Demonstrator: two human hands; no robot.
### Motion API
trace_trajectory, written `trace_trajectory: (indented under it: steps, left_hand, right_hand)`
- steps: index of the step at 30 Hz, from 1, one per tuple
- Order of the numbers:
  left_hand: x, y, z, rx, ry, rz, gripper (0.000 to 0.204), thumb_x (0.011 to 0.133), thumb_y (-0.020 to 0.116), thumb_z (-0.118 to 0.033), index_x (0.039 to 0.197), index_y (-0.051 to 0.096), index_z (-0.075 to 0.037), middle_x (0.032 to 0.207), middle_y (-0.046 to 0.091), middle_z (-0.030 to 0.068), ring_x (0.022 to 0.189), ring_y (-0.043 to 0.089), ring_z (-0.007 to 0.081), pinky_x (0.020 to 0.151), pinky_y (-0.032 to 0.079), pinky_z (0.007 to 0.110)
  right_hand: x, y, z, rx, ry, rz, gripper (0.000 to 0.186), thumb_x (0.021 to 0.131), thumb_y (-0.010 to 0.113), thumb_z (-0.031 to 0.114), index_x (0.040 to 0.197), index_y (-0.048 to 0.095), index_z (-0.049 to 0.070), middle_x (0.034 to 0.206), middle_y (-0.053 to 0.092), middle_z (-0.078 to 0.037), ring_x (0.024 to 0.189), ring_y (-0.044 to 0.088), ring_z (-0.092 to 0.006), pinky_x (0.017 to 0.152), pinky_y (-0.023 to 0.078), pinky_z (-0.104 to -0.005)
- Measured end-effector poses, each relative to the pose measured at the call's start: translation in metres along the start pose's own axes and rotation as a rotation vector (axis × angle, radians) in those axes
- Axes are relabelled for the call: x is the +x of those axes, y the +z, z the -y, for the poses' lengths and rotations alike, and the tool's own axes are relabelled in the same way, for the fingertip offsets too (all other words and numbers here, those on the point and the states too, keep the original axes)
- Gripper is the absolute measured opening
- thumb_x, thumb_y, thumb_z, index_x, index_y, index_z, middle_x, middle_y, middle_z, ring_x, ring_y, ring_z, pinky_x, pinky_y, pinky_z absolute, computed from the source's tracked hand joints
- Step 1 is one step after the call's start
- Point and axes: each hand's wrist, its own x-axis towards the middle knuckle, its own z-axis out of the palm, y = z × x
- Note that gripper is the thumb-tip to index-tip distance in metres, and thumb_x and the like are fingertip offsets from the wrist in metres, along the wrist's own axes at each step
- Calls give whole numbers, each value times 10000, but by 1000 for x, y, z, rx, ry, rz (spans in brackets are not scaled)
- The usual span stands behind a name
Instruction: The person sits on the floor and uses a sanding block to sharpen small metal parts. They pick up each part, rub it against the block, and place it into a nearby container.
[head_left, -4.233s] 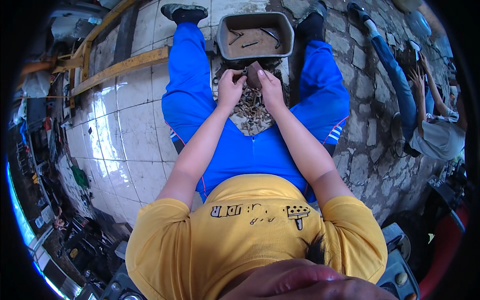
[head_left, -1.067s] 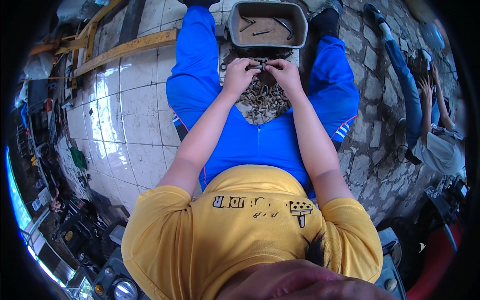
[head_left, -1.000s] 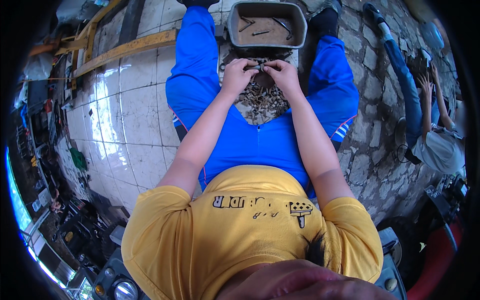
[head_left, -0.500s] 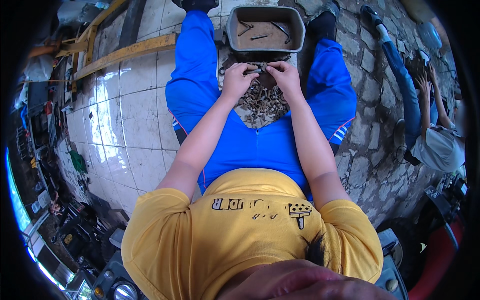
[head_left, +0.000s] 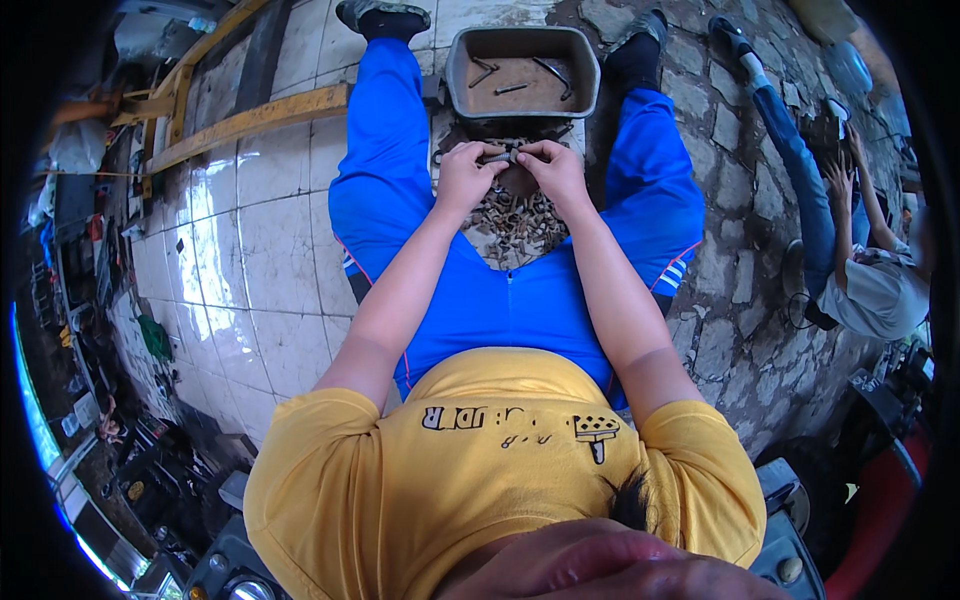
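Between my knees, my left hand (head_left: 466,177) is closed on a threaded bolt (head_left: 497,157) in a pinch of thumb and fingers. My right hand (head_left: 557,175) meets it from the other side, its thumb and fingertips pinching the bolt's right end. Whether that end is the head or a nut is too small to tell. Just beneath both hands lies a heap of small rusty bolts and nuts (head_left: 515,222). Beyond them stands a grey plastic tub (head_left: 456,75) with several bolts (head_left: 510,89) lying apart on its bottom.
My legs in blue trousers (head_left: 385,160) flank the heap and the tub. A yellow beam frame (head_left: 260,122) rests on the white tiles (head_left: 270,220) at left. Rough stone paving (head_left: 735,190) lies at right, where another person (head_left: 870,290) sits.
Both hands have drawn slightly closer together around the bolt, and the right fingers have shifted on its end. The view has tilted slightly, so the tub appears lower.
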Motion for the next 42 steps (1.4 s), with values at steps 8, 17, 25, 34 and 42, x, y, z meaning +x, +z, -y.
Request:
trace_trajectory:
  steps: [8, 17, 25, 34, 42]
  left_hand:
    - [-1, -1, -3, 30, -18, -5, 271, 777, 894, -124, 1029, 816, -61, 954, 782, 110, 913, 732, 281, 820, 560, 387]
    - [-1, 0, 2, 13, 10, 1, 269, 776, 896, -128, 1023, 815, -60, 954, 779, 111, 917, 732, 280, 820, 560, 386]
    - [0, -3, -3, 6, -21, 10, 280, 774, 902, -137, 1026, 813, -54, 960, 777, 114, 924, 730, 281, 824, 559, 386]
    - [-1, 0, -7, -17, -48, 9, 281, 775, 900, -130, 1030, 810, -55, 973, 774, 115, 930, 728, 285, 829, 558, 385]
    - [-3, 0, -7, -8, -58, 1, 278, 779, 900, -132, 1030, 807, -54, 968, 770, 118, 934, 726, 285, 828, 558, 386]
  right_hand:
    - [2, -7, 14, 30, 42, -63, 172, 955, 792, 98, 1094, 779, -1, 947, 772, -33, 829, 670, -77, 742, 528, -251]
    - [-1, -6, 6, 80, 33, 39, 139, 941, 788, 86, 1030, 777, -21, 888, 775, -47, 771, 688, -94, 705, 545, -263]
    - [0, -2, 8, 14, -4, -18, 160, 927, 796, 91, 1049, 786, -13, 933, 786, -66, 781, 690, -101, 712, 549, -280]
    - [-2, -2, 6, -12, -18, -9, 162, 920, 802, 101, 1042, 787, -5, 914, 787, -75, 821, 705, -108, 737, 558, -288]
    - [-2, 0, -1, 4, -24, -5, 159, 940, 789, 87, 1070, 773, -3, 957, 779, -58, 863, 697, -109, 789, 549, -287]
